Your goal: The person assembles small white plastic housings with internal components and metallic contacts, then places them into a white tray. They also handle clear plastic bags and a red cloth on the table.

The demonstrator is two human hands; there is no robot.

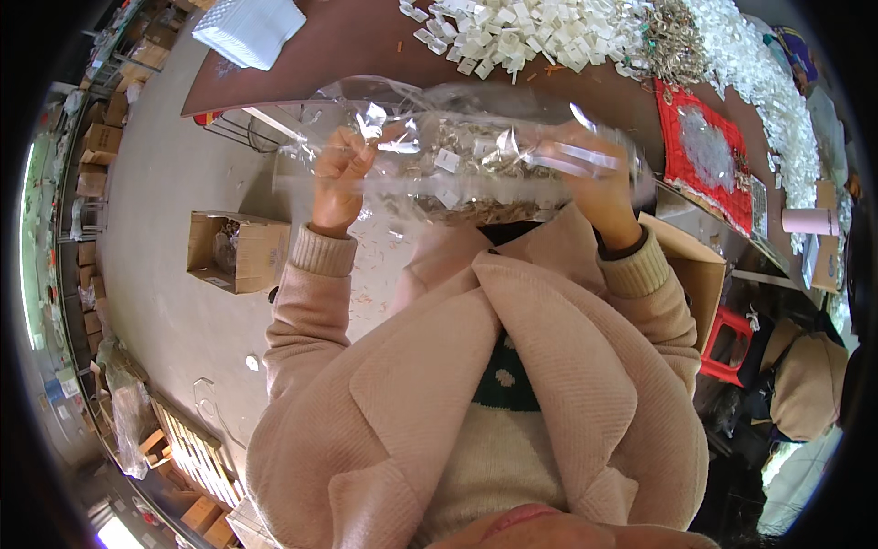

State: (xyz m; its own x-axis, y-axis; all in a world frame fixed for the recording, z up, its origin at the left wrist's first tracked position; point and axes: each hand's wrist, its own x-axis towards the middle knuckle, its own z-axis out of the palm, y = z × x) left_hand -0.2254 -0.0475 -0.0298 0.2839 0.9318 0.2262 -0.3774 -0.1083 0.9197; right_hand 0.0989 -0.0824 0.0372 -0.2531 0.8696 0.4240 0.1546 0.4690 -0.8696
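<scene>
Gripping a clear plastic bag (pixel 480 178) of small brownish and white pieces, the left hand (pixel 340 174) pinches one end with bent fingers; the right hand (pixel 594 165) grasps the other, its fingers blurred behind shiny film. The bag spans the two hands before the chest — near the brown table (pixel 343 55), where translucent plastic pieces (pixel 540 35) lie heaped.

- Counter (pixel 338 59), reddish-brown top
- White ribbed trays (pixel 249 33), stacked, left
- Translucent white plastic pieces (pixel 540 35), heaped
- Metallic pieces (pixel 675 44), heaped alongside
- Small clear pieces (pixel 777 114), heaped, right
- Red cloth (pixel 670 146), right
</scene>
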